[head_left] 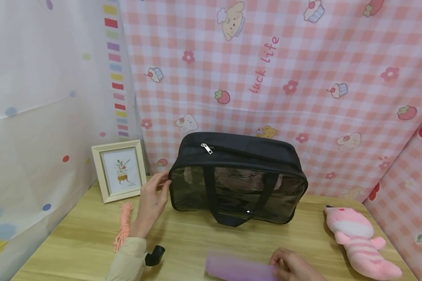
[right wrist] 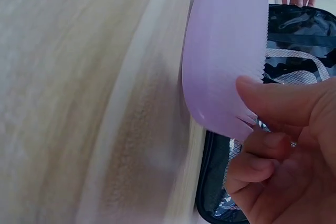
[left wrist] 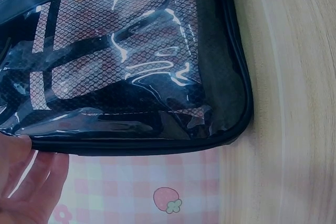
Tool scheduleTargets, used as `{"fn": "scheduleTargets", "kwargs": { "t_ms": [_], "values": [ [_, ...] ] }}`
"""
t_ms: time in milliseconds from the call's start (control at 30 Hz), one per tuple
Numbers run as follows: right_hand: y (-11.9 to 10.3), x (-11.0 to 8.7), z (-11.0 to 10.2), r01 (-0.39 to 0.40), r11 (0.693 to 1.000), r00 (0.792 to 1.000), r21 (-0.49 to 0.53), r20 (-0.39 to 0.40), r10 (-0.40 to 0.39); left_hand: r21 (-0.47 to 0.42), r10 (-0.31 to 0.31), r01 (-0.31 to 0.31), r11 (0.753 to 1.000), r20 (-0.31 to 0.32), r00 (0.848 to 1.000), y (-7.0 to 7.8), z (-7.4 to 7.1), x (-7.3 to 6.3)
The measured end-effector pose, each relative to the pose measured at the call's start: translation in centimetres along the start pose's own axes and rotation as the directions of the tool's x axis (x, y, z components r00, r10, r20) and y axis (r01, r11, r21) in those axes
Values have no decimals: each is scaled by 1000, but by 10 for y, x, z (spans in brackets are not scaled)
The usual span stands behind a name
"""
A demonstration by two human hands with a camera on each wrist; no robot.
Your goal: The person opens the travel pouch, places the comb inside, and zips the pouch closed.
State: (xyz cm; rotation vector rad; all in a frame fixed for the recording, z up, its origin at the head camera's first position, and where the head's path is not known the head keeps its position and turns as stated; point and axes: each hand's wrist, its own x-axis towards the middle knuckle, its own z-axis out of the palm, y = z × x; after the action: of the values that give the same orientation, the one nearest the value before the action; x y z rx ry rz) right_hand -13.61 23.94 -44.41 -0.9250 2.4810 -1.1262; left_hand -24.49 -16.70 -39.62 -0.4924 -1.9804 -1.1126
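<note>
Right at the lower edge, just right of centre, the purple comb (head_left: 239,268) is held by the right hand (head_left: 293,265), one end pinched between thumb and curled fingers, its teeth turned toward the bag in the right wrist view. Only that end is gripped, so a twist or a drop could well be caused by a loose pinch, and the teeth might be snagged on the drooping handle (head_left: 211,195) if brought too close. To the lower left, a small black piece (head_left: 155,255) is seen just beside the pale sleeve (head_left: 128,257); it could be knocked by a careless sweep of the forearm. Centre frame, the black bag (head_left: 193,191) is stood upright on the table (head_left: 183,230), its left edge taken by the left hand (head_left: 154,197), thumb and fingers set about the rim; by an uneven push or pull there, the soft bag might be tipped or the picture frame (head_left: 144,171) behind nudged. And the lettering: no brand can be made out on bag or comb; under the framed drawing, tiny print is too small to be read; farthest back, upper right of centre, "luck life" is spelled steeply up the checked cloth (head_left: 168,39).
</note>
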Motion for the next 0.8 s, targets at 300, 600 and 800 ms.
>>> {"fn": "scheduleTargets", "kwargs": {
  "t_ms": [300, 600, 800],
  "values": [
    [-4, 2, 1, 189, 976, 965, -104, -163, -204, -9, -15, 15, 1000, 3, 1000, 1, -1, 1],
    [-12, 1, 0, 164, 985, 951, -43, -259, -170, 1, -7, 7, 1000, 0, 1000, 2, -1, 1],
    [-18, 1, -2, 221, 974, 902, -42, -370, -221, 2, -17, 17, 1000, 7, 1000, -1, 0, 0]
  ]
}}
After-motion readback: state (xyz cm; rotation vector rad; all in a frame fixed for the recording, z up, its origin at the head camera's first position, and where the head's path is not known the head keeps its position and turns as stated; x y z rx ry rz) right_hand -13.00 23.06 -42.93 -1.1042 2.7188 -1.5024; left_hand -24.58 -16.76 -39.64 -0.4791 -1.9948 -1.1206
